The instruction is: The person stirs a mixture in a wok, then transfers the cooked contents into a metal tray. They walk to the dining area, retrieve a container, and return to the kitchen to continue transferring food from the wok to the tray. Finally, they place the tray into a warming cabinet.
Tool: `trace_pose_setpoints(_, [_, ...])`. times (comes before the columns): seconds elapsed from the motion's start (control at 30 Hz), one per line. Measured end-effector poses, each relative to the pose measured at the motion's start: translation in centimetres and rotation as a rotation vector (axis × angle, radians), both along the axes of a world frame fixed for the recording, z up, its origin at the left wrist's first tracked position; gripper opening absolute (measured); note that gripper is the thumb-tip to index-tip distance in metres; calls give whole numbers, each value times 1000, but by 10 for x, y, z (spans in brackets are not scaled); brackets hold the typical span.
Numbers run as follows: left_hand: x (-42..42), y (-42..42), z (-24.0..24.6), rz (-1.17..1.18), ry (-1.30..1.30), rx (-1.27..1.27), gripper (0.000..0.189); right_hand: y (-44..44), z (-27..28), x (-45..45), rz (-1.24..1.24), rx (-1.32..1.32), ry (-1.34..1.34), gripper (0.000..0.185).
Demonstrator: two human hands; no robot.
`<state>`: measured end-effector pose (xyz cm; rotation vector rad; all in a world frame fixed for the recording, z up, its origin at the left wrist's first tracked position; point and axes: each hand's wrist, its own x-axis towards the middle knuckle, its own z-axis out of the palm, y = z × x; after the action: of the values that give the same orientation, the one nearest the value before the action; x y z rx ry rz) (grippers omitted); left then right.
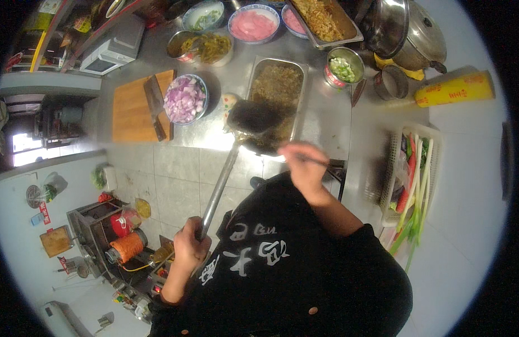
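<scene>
My left hand (pixel 192 242) is closed around a long grey metal handle (pixel 220 187), which slopes up to the counter's front edge. At its upper end a dark, rounded, blurred cooking utensil head (pixel 254 117) hangs over a rectangular steel tray (pixel 305 90) of brown minced food (pixel 278 82). My right hand (pixel 303 166), blurred, grips a thin dark handle (pixel 314 160) just in front of the tray. Which handle joins the dark head cannot be made out. A spotted cloth or packet (pixel 228 107) lies left of the tray, partly covered by the head.
A cleaver (pixel 154 101) lies on a wooden board (pixel 126 109), beside a bowl of chopped onion (pixel 185 97). Along the back stand a bowl of pink slices (pixel 254 24) and another steel tray (pixel 356 37). At right are a scallion tin (pixel 343 69), yellow film roll (pixel 455 89) and vegetable basket (pixel 434 168).
</scene>
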<state>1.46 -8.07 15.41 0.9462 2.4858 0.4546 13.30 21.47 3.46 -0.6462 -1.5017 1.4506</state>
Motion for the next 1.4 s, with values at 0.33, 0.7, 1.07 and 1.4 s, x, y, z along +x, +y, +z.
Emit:
trace_pose_setpoints(0.33, [-2, 10, 1, 28, -49, -27, 36, 11, 0, -1, -116, 26, -2, 12])
trace_pose_setpoints(0.7, [-5, 14, 2, -4, -6, -38, 35, 12, -7, -1, -186, -212, -24, 9])
trace_pose_setpoints(1.07, [-11, -4, 6, 118, -389, 166, 41, 80, -41, -3, -336, -216, -7, 12])
trace_pose_setpoints(1.4, [-25, -5, -9, 447, -1339, 658, 44, 100, -98, -1, -360, -366, -59, 16])
